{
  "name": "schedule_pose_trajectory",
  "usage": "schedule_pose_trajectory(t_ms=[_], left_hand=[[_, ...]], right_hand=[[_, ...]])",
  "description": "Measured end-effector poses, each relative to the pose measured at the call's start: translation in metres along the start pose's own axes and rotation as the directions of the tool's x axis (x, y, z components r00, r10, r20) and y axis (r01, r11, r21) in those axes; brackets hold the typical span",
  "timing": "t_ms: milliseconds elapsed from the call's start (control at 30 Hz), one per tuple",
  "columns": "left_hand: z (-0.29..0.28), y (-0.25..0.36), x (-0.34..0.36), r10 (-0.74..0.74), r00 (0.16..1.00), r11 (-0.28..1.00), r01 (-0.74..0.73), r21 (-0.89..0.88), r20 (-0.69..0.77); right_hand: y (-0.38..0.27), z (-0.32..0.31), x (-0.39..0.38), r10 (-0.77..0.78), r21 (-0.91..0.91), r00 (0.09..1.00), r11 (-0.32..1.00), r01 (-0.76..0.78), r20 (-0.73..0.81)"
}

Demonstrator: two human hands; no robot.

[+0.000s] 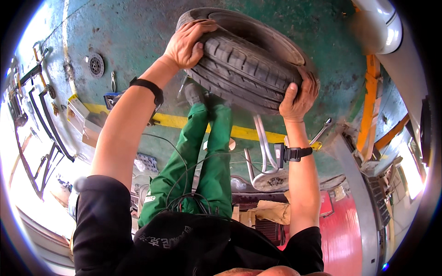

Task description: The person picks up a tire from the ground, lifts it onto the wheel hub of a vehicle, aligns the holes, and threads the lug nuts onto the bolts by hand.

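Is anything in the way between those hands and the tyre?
Nothing visible is. The left hand is directly on the left side of the tyre, and the right hand is directly on its right side, with no gloves between.

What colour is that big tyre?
The tyre is dark grey, nearly black, best seen in the head view.

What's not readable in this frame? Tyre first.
Head view:
- Tyre: its far side, and whether it touches the floor, hidden by the tyre itself.
- Right shoe: mostly hidden behind the tyre, below the green trousers.
- White rounded thing, upper right: cut off by the picture's dark rim, partly blurred by a smudge; kind unclear.
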State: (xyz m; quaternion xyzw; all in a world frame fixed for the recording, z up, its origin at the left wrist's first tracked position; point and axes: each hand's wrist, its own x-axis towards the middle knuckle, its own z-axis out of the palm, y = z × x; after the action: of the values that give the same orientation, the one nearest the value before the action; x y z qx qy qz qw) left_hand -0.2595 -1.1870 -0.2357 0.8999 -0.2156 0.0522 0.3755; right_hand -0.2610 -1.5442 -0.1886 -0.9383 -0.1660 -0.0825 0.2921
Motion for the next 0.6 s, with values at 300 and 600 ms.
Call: schedule_pose_trajectory(t_ms=[300,600], left_hand=[[0.020,0.014,-0.056,-0.287,0.931,0.958,0.284,-0.050,-0.224],[0.016,0.008,-0.031,-0.366,0.895,0.930,0.358,-0.080,-0.255]], right_hand=[[0.001,0.011,0.082,-0.225,0.009,0.962,0.974,0.226,0.158],[0.012,0.018,0.121,-0.222,0.034,0.961,0.975,0.219,0.168]])
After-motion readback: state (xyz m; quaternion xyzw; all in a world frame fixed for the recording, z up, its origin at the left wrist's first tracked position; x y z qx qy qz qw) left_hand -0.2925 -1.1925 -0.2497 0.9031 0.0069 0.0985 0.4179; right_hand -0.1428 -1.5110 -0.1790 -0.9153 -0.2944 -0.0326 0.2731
